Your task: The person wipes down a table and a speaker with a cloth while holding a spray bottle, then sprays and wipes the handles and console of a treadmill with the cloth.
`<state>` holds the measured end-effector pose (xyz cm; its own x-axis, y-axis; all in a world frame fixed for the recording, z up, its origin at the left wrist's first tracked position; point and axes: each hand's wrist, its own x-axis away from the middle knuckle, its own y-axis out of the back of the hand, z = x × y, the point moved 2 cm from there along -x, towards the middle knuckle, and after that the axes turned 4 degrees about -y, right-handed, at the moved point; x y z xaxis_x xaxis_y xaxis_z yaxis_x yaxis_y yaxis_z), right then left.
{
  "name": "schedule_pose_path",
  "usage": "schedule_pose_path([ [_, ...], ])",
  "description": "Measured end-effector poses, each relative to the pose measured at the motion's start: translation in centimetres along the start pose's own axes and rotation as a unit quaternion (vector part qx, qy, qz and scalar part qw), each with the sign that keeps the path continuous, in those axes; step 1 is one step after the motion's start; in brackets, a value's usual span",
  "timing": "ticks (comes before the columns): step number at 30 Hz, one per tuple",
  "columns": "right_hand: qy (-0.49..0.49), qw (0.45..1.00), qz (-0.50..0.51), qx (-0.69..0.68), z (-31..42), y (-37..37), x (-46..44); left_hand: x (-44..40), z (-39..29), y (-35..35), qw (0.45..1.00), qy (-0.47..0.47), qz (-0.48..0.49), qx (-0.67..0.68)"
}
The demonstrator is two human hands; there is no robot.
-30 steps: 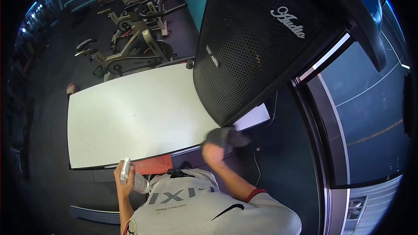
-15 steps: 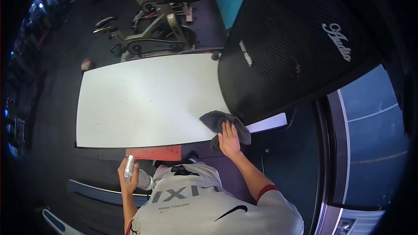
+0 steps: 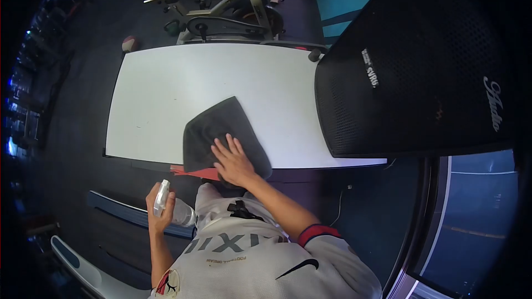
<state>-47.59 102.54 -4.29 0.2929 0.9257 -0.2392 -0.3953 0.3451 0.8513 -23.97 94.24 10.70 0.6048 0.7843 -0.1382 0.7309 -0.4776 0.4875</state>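
My right hand (image 3: pixel 236 164) lies flat with its fingers spread on a dark grey cloth (image 3: pixel 210 124). The cloth is spread over the near part of a white tabletop (image 3: pixel 155 91), its lower edge hanging about the table's front edge. Below that edge, on the left, my left hand (image 3: pixel 157 222) is wrapped round a clear spray bottle (image 3: pixel 183 215) with a whitish trigger head. The bottle is tilted, and its body stays close to my clothing.
A large black speaker (image 3: pixel 410 94) stands on the table's right end. Exercise bikes (image 3: pixel 238 14) are behind the table. Something red (image 3: pixel 194 173) shows below the front edge, and a bench-like blue-grey piece (image 3: pixel 119 206) is at lower left. A thin cable (image 3: pixel 339 205) hangs at right.
My right hand has moved left along the table's front with the cloth, which was bunched near the speaker and is spread flatter now. My left hand still holds the bottle. The view has shifted.
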Motion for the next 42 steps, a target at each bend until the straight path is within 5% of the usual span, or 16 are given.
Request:
schedule_pose_path([
  [3,-0.076,0.995,0.060,0.018,-5.0,5.8,3.3,-1.9,0.5,-0.3,0.999,-0.012,0.034,-0.022],
  [7,-0.343,0.919,-0.093,0.171,-17.3,6.4,9.2,-2.5,1.1,0.1,1.000,0.015,0.015,-0.022],
  [10,-0.461,0.854,-0.112,0.212,-16.1,1.9,6.3,-2.5,1.7,0.3,0.998,0.018,0.011,-0.062],
  [15,-0.118,0.992,0.004,0.041,-1.5,-5.0,-9.3,-2.8,2.6,0.2,0.994,0.059,-0.001,-0.087],
  [16,-0.053,0.990,0.128,-0.017,1.6,-4.1,-12.2,-3.0,2.3,-0.2,0.994,0.067,-0.005,-0.089],
  [18,0.126,0.986,0.059,-0.089,5.4,-8.2,-11.0,-3.0,2.3,-0.5,0.992,0.073,0.002,-0.098],
  [20,0.142,0.970,0.099,-0.172,4.4,-8.8,-8.0,-3.0,3.2,-0.1,0.991,0.069,0.032,-0.114],
  [23,-0.029,0.989,0.138,-0.043,-3.6,-2.0,-2.7,-3.0,4.0,-0.2,0.992,0.096,0.015,-0.083],
  [25,-0.149,0.980,0.051,0.119,-12.3,1.9,1.2,-3.1,4.6,-0.3,0.994,0.088,0.001,-0.071],
  [30,-0.585,0.772,-0.130,0.212,-31.0,3.2,-1.3,-3.2,5.5,-0.3,0.994,0.087,-0.015,-0.058],
  [31,-0.558,0.801,-0.061,0.211,-26.8,4.3,-6.5,-2.7,5.6,-0.4,0.994,0.091,-0.026,-0.050],
  [32,-0.398,0.863,-0.134,0.280,-27.1,-1.2,-8.6,-2.5,5.7,-0.1,0.992,0.111,-0.027,-0.055],
  [34,-0.212,0.962,-0.016,0.173,-20.5,-2.4,-16.7,-2.0,5.8,0.1,0.986,0.146,-0.026,-0.070],
  [35,-0.175,0.972,-0.080,0.134,-19.5,-3.8,-20.4,-1.4,6.5,0.4,0.988,0.122,-0.020,-0.094],
  [38,-0.220,0.962,-0.052,0.150,-15.3,-6.6,-32.3,0.8,6.6,0.0,0.980,0.158,-0.073,-0.097],
  [42,-0.074,0.993,-0.043,0.079,-4.1,-14.3,-39.7,3.0,6.6,0.9,0.974,0.159,-0.107,-0.119],
])
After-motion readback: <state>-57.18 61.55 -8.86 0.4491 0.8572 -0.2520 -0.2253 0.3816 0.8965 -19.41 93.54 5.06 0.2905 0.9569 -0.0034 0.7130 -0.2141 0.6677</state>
